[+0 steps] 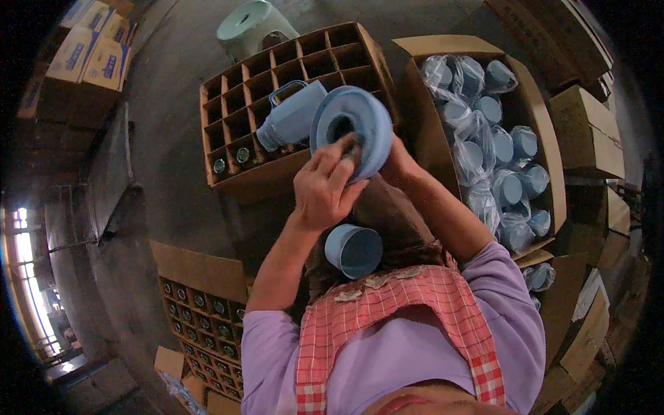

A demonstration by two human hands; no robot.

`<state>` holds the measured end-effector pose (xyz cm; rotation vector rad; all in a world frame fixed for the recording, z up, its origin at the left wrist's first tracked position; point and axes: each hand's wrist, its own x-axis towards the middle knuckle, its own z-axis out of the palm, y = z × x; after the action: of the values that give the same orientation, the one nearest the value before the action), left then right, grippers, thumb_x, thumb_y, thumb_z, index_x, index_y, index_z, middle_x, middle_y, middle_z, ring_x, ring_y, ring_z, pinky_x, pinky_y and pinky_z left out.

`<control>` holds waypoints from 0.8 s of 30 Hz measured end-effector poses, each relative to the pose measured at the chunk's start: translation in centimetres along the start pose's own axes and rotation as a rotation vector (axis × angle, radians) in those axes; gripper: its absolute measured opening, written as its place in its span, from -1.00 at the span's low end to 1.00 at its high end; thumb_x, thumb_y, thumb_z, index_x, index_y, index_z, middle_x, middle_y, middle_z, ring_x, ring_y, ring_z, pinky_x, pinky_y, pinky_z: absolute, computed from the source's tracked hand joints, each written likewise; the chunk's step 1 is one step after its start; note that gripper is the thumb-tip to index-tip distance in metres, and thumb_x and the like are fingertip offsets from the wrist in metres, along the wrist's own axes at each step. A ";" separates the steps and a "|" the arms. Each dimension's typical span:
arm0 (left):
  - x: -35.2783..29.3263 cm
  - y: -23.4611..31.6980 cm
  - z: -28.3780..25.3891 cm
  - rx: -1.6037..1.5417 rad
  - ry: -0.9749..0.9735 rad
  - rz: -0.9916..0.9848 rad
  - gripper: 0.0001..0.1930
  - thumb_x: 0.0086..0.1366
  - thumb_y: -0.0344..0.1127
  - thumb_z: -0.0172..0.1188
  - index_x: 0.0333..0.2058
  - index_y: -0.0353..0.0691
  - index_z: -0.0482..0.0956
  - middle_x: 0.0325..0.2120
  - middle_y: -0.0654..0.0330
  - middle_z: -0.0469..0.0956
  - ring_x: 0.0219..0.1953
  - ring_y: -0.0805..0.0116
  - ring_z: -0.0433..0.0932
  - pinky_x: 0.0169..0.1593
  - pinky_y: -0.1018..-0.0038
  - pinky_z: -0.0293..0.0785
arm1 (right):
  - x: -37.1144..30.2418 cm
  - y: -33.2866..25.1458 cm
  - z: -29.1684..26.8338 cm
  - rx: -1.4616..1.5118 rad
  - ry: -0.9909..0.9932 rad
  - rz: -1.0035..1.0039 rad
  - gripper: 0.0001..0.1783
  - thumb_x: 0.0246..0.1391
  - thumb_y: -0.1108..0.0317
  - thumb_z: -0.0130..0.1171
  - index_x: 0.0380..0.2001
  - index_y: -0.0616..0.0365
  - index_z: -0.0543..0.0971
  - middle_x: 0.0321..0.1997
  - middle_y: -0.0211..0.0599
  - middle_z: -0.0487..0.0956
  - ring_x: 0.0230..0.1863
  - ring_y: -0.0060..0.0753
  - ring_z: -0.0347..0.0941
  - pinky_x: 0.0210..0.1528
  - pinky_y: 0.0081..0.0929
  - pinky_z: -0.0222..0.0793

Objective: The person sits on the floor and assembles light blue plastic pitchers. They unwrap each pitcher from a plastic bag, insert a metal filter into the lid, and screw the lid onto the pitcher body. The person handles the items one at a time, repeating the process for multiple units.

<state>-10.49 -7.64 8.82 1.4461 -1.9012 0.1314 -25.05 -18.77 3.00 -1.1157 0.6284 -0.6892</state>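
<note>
A light blue round plastic part (373, 128), like the end of a thermos casing, is held up in front of me with its dark middle hole facing me. My right hand (395, 162) is closed on its right side, most of the fingers hidden behind it. My left hand (325, 183) is closed with its fingertips at the hole; whatever they pinch is hidden. Just beyond, a blue thermos casing (297, 114) with a handle lies tilted across the divided carton (277, 162). On my lap rests a blue cup (353, 251), its opening toward me.
An open carton (550, 166) of blue parts in clear plastic bags stands at right. At lower left, a divided carton (197, 259) holds several bottle-like glass pieces. A pale green stool (252, 21) stands behind the front carton. Stacked boxes (86, 55) fill the far left.
</note>
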 end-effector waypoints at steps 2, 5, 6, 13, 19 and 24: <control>0.2 -1.0 -1.0 0.209 -0.020 -0.023 -0.71 0.14 -0.33 0.17 -0.15 -0.24 0.57 0.09 -0.04 0.41 0.12 -0.03 0.38 0.11 0.21 0.35 | 0.0 0.2 -0.6 0.536 -0.092 0.230 -0.54 0.21 0.04 -0.06 -0.08 0.22 0.48 -0.22 -0.22 0.58 -0.27 -0.32 0.55 -0.27 -0.37 0.53; 0.4 -2.2 -0.6 0.249 0.249 -0.097 -0.66 0.13 -0.28 0.16 -0.09 -0.15 0.59 0.15 0.12 0.38 0.26 0.13 0.25 0.28 0.08 0.07 | 0.1 -0.1 -0.9 0.511 -0.082 0.316 -0.56 0.19 -0.01 -0.02 -0.06 0.09 0.51 -0.19 -0.30 0.58 -0.23 -0.36 0.54 -0.32 -0.36 0.53; 0.3 -2.3 -0.1 0.330 0.256 0.203 -0.66 0.13 -0.26 0.16 -0.09 -0.14 0.59 0.15 0.15 0.39 0.26 0.15 0.24 0.29 0.02 0.01 | 0.2 -0.4 -1.0 0.449 -0.060 0.358 -0.55 0.18 -0.04 -0.01 -0.05 0.06 0.51 -0.17 -0.32 0.58 -0.20 -0.38 0.53 -0.30 -0.35 0.53; 0.3 -2.1 -2.6 0.416 -0.362 -0.349 -0.63 0.25 -0.09 0.08 -0.15 -0.26 0.60 -0.14 0.07 0.58 0.16 0.03 0.37 0.27 -0.13 -0.01 | 1.9 -1.3 -1.2 0.829 -0.221 0.250 -0.52 0.20 0.01 -0.03 0.02 0.12 0.44 -0.16 -0.28 0.58 -0.25 -0.42 0.54 -0.35 -0.44 0.55; 0.7 0.0 0.5 0.193 -0.002 -0.001 -0.34 0.22 0.16 0.09 0.09 -0.27 0.38 0.06 -0.02 0.44 0.11 -0.07 0.41 0.24 0.07 0.16 | 2.0 0.2 0.5 0.411 -0.014 0.116 -0.41 0.14 -0.16 -0.05 0.03 0.06 0.43 -0.11 -0.34 0.55 -0.14 -0.39 0.50 -0.13 -0.35 0.47; -0.5 -3.3 1.5 -0.095 0.044 -0.061 -0.46 0.05 -0.15 0.32 0.00 -0.24 0.47 0.00 -0.09 0.47 -0.06 -0.12 0.50 0.01 0.22 0.42 | 2.1 -1.5 1.0 0.387 0.025 0.031 -0.48 0.03 0.07 0.18 0.02 0.10 0.43 -0.12 -0.29 0.51 -0.11 -0.39 0.47 -0.07 -0.38 0.43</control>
<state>-8.29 -9.19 6.35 1.4242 -1.8020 0.0427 -23.25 -20.25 4.53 -0.7383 0.5049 -0.7614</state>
